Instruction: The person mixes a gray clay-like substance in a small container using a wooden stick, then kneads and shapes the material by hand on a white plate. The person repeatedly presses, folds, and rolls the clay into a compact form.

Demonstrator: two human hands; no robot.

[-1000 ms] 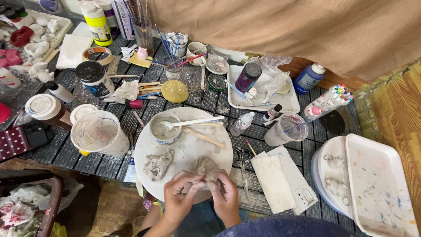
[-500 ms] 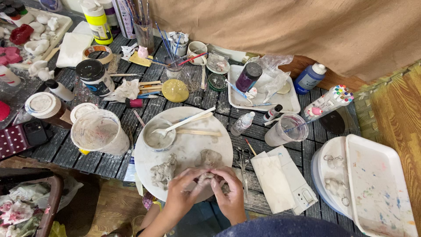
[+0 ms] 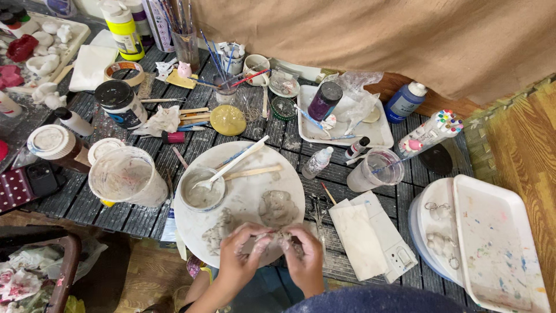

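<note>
Both of my hands meet over the near edge of a round white board (image 3: pixel 249 174). My left hand (image 3: pixel 240 255) and my right hand (image 3: pixel 304 255) pinch a small lump of grey clay (image 3: pixel 277 237) between their fingertips. Two more grey clay lumps lie on the board, one (image 3: pixel 277 207) just beyond my hands and one (image 3: pixel 219 230) to the left. A small bowl of grey slip (image 3: pixel 201 190) with a white spoon (image 3: pixel 231 165) in it stands on the board's left side, next to a wooden stick (image 3: pixel 252 172).
A clear plastic cup (image 3: pixel 126 177) stands left of the board, scissors (image 3: pixel 317 210) and white paper sheets (image 3: pixel 370 232) to its right. White trays (image 3: pixel 492 243) sit at far right. Paint bottles, brushes, jars and a tape roll (image 3: pixel 123 72) crowd the slatted table (image 3: pixel 69 197).
The view has shifted slightly, so the board sits higher in the frame. My hands stay together on the clay lump, fingers working it; nothing else on the table has moved.
</note>
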